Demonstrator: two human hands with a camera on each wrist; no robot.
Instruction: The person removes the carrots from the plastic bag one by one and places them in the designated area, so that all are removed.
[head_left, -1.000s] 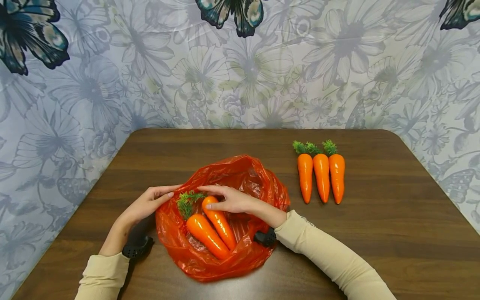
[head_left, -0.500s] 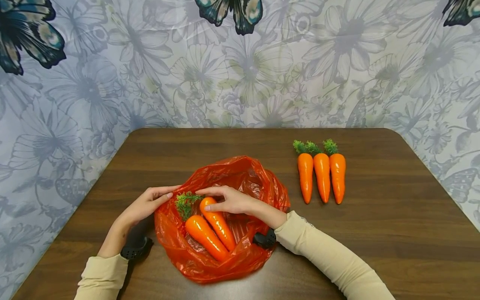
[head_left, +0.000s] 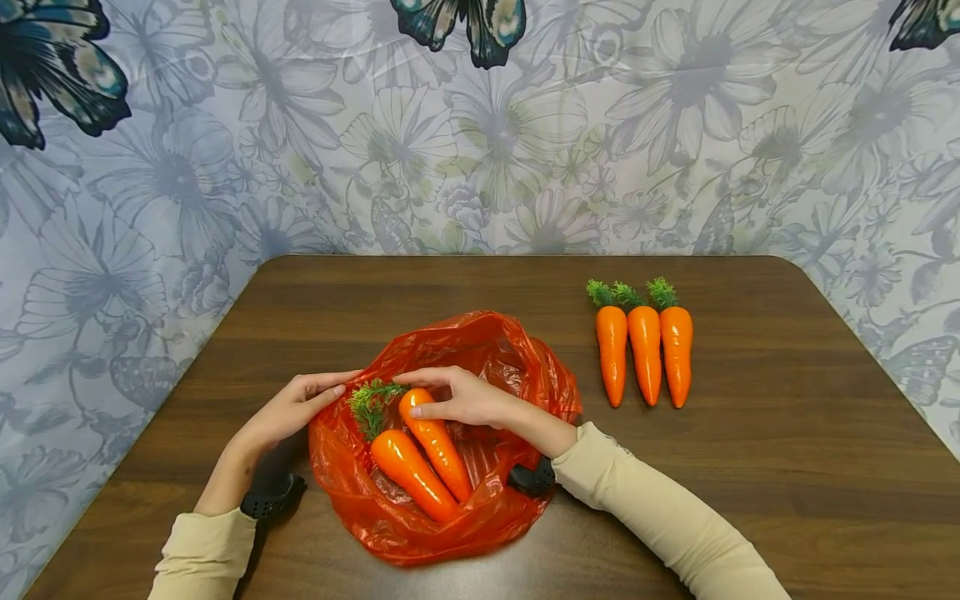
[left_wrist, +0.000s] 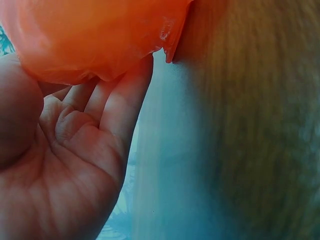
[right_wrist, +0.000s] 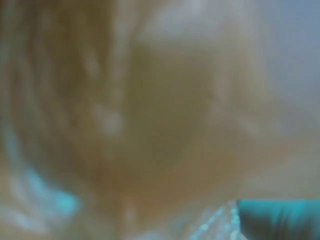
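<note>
A crumpled red plastic bag [head_left: 517,358] lies wide open on the table, its mouth facing up. Inside it are two orange carrots side by side, the near carrot [head_left: 414,475] and the far carrot [head_left: 442,454], with feathery green tops [head_left: 371,408]. My right hand [head_left: 468,398] reaches into the bag and holds the far carrot near its top, thumb on this side, fingers beyond it. At the bag's left rim, my left hand [head_left: 288,408] holds the plastic between thumb and fingers. In the left wrist view the red plastic [left_wrist: 95,35] covers the fingertips. The right wrist view is blurred.
Three more carrots [head_left: 643,354] lie in a row on the brown wooden table [head_left: 787,433], right of the bag, tops pointing away. A wall covering [head_left: 502,150] with flowers and butterflies rises behind the table. Black bands [head_left: 273,497] sit on both wrists.
My right hand and the far carrot's top end have shifted very slightly. The left hand, the bag and the three carrots outside keep their places.
</note>
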